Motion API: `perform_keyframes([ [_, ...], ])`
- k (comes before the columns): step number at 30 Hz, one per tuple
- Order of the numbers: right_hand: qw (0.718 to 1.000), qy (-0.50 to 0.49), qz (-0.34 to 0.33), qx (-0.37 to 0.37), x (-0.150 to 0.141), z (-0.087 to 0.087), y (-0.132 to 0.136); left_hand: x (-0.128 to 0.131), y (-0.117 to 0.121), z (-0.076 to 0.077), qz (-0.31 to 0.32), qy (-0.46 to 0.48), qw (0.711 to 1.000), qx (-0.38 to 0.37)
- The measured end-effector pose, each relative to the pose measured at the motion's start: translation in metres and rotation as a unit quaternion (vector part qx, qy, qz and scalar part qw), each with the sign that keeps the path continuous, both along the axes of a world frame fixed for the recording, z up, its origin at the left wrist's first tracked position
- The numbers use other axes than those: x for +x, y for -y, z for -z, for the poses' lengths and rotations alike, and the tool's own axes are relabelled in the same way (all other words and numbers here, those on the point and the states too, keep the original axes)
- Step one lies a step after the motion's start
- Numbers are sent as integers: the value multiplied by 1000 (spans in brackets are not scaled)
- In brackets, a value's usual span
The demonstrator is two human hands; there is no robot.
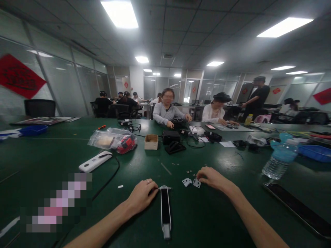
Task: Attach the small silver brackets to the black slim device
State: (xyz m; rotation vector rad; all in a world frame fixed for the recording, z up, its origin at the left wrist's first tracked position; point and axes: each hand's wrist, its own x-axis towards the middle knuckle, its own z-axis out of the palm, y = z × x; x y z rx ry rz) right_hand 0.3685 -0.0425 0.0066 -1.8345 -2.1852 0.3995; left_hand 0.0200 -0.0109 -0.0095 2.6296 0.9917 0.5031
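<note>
A narrow object with a white frame and a black middle [166, 206] lies lengthwise on the green table, with a thin crossbar at its far end and a pale block at its near end. My left hand [141, 196] is closed, its fingertips at the left end of that crossbar. Over to the right, my right hand [214, 179] has its fingers pinched on a small grey metal plate with holes [197, 183]. A second such plate [186, 182] lies just left of it. Several tiny metal pieces [189, 171] are scattered beyond the plates.
Past my left hand are a white power strip [95, 162] with a black cable and a plastic bag [111, 139]. A small cardboard box [151, 142] stands mid-table. On the right are a water bottle [278, 160] and a dark phone [294, 206]. People sit across the table.
</note>
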Motion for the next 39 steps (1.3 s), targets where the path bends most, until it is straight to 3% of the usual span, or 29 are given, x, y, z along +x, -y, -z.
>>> perform_keyframes([
  [9,1000,-6,22,-15,-2,3,-2,-1,-2,5,3,11,1000,8],
  [16,997,31,38,53,-17,-11,3,0,-2,4,-3,1,1000,6],
  [22,990,-11,-34,140,-71,-17,14,0,1,2,-1,4,1000,13],
  [28,962,-69,-139,224,-125,-4,25,1,6,-4,-14,30,999,25],
  [34,933,-121,-171,293,-139,8,25,4,16,-11,47,97,990,88],
  [39,912,-122,-210,332,-140,9,24,5,16,-7,107,117,978,133],
])
